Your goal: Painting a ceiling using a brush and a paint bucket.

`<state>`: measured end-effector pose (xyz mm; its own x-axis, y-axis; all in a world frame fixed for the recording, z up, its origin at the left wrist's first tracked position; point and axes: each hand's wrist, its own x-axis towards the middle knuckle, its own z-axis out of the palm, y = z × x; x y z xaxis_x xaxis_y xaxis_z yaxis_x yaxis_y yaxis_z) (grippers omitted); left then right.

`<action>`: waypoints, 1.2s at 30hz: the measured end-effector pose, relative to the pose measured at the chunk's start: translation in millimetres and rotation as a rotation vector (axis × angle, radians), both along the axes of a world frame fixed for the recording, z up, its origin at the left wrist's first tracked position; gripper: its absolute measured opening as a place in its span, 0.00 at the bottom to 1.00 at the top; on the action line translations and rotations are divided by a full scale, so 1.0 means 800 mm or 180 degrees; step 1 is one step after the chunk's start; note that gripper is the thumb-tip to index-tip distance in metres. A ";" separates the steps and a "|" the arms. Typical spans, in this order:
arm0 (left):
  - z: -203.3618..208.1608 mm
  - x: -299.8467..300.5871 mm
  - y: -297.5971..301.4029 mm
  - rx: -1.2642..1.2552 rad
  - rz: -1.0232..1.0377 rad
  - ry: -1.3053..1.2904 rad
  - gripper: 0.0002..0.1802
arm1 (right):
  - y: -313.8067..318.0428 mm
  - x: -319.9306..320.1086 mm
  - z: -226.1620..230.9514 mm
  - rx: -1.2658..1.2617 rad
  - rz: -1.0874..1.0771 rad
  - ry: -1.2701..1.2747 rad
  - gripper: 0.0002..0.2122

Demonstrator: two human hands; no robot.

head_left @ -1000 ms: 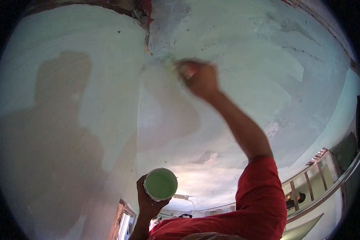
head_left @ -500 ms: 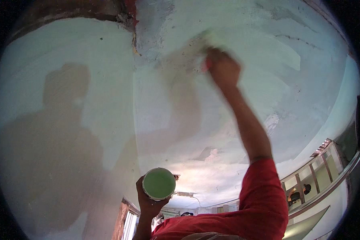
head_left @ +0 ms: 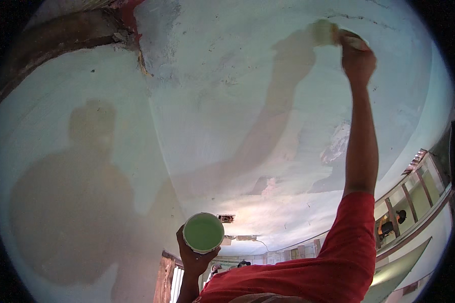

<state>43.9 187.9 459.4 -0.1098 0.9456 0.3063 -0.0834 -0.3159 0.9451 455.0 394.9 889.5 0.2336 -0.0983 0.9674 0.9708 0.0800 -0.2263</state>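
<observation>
My left hand (head_left: 197, 258) is wrapped round the underside of a round white tub (head_left: 186, 246). Inside it, pale green paint (head_left: 203, 232) shows from above. High on the right, my right hand (head_left: 358, 56) is closed round a paintbrush (head_left: 325, 33), whose handle is mostly hidden in the fist. The tan bristles point left and appear to lie against the painted wall (head_left: 227, 111); motion blurs them a little. Pale green and greyish patches cover this wall, and my arm's shadow falls across it.
A dark curved beam (head_left: 60, 38) crosses the upper left beside a wall corner. An electrical box (head_left: 226, 218) is set in the lower wall. At right, a person (head_left: 389, 226) is visible by a barred opening (head_left: 411, 203). A wood-framed window (head_left: 169, 275) stands at lower left.
My right hand has swept right and upward with the brush, and the arm is straighter. The view has shifted to the right. The tub stays in my left hand.
</observation>
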 end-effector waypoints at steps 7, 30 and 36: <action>0.011 0.015 0.003 0.0197 0.0115 0.0334 0.58 | 0.020 -0.056 -0.080 0.0129 -0.0160 -0.0566 0.08; -0.019 0.033 -0.003 0.0005 0.0184 0.0505 0.58 | -0.015 0.092 -0.114 0.0599 -0.0517 0.0344 0.07; -0.013 0.058 0.011 0.0110 0.0102 0.0486 0.58 | 0.027 -0.182 -0.291 -0.0990 0.1036 -0.1086 0.14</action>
